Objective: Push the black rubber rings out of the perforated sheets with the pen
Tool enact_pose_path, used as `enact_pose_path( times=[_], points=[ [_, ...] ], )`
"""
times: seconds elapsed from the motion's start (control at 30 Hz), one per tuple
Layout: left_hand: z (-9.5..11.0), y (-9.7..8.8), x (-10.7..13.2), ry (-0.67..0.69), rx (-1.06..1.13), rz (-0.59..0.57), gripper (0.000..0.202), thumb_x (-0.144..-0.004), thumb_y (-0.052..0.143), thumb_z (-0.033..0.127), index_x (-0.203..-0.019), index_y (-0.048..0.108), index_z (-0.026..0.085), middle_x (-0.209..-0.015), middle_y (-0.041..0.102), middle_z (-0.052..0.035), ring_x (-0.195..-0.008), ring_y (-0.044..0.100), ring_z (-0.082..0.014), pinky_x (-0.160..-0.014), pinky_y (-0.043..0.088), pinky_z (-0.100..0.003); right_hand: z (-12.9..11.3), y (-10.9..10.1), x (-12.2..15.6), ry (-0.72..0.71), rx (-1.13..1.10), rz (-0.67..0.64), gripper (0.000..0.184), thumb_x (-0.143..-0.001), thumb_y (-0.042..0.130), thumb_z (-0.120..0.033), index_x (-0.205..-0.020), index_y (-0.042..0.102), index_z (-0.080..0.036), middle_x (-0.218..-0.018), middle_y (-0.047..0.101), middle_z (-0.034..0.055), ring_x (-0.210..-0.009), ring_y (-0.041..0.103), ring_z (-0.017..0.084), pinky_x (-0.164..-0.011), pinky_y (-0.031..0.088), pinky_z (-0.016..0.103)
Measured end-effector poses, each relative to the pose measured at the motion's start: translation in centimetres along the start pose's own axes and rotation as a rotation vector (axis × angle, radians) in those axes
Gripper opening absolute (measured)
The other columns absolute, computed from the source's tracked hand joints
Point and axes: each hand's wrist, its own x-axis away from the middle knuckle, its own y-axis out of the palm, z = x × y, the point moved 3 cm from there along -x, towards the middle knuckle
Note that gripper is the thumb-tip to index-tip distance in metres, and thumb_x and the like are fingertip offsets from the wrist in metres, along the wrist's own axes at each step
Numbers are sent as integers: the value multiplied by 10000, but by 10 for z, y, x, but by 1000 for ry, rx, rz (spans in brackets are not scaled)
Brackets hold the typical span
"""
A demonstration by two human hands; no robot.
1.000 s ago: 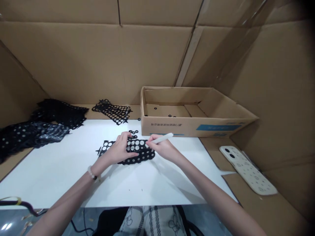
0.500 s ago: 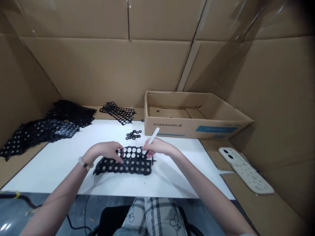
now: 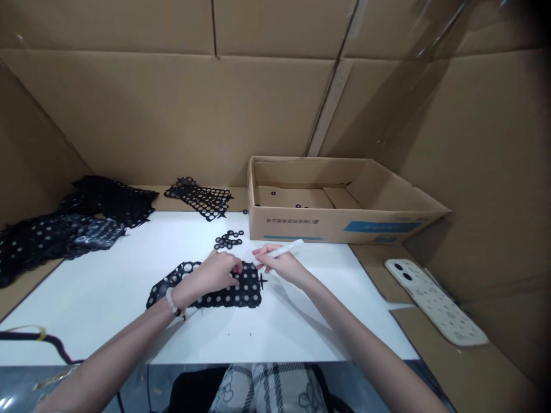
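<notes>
My left hand (image 3: 215, 272) lies on a black perforated sheet (image 3: 249, 293) with its fingers curled, gripping the sheet near its upper edge. A bead bracelet (image 3: 172, 301) circles that wrist. My right hand (image 3: 278, 264) is beside the sheet's right end, just above it, and holds a white marker-like pen (image 3: 286, 249) between its fingers. A small cluster of black rings (image 3: 228, 240) sits just beyond the sheet on the white tabletop (image 3: 103, 292).
A cardboard box (image 3: 344, 229) stands at the back right with small black rings inside. Another perforated sheet (image 3: 200, 199) and heaped sheets (image 3: 55, 244) lie at the back left. A cream perforated plate (image 3: 434, 301) rests on cardboard at right.
The black sheet has shifted left and turned slightly. My left hand has moved back onto it, and my right hand with the pen has moved right. The head view has shifted slightly.
</notes>
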Motion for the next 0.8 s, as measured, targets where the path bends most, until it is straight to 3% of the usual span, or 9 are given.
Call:
enact_pose_path(
  times=[0.1, 0.27, 0.4, 0.57, 0.8],
  points=[
    [-6, 3, -1, 17, 90, -21, 126, -715, 653, 245, -836, 664, 211, -848, 690, -25, -808, 609, -219, -705, 391, -283, 2, 3, 3, -13, -59, -8, 252, -747, 658, -386, -675, 558, -166, -1058, 676, 87, -680, 667, 130, -520, 455, 209],
    [-15, 8, -3, 36, 287, -63, 150, -715, 636, 223, -857, 671, 190, -765, 661, -10, -702, 584, -179, -621, 386, -244, 9, 17, 8, -5, 26, -32, 194, -783, 617, -353, -698, 570, -185, -644, 641, 1, -569, 585, 123, -520, 423, 217],
    [-18, 11, -2, 75, 343, -73, 122, -760, 604, 222, -811, 708, 184, -714, 660, -2, -667, 576, -158, -626, 388, -235, 12, 31, 16, -48, 162, -66, 136, -805, 578, -270, -699, 591, -185, -667, 665, 5, -608, 606, 139, -557, 420, 230],
    [-19, 8, 1, 83, 325, 12, 119, -763, 618, 203, -802, 730, 197, -791, 692, -16, -750, 600, -169, -696, 406, -236, 8, 38, 21, -126, 339, -26, 170, -821, 547, -236, -659, 571, -189, -641, 661, -7, -598, 578, 138, -557, 365, 235],
    [-25, 9, 0, 47, 401, -38, 113, -766, 631, 232, -776, 731, 178, -698, 689, -9, -650, 595, -148, -631, 409, -220, 11, 38, 21, -69, 242, -2, 193, -831, 542, -258, -649, 534, -197, -632, 647, -16, -611, 584, 141, -594, 399, 240]
  ],
)
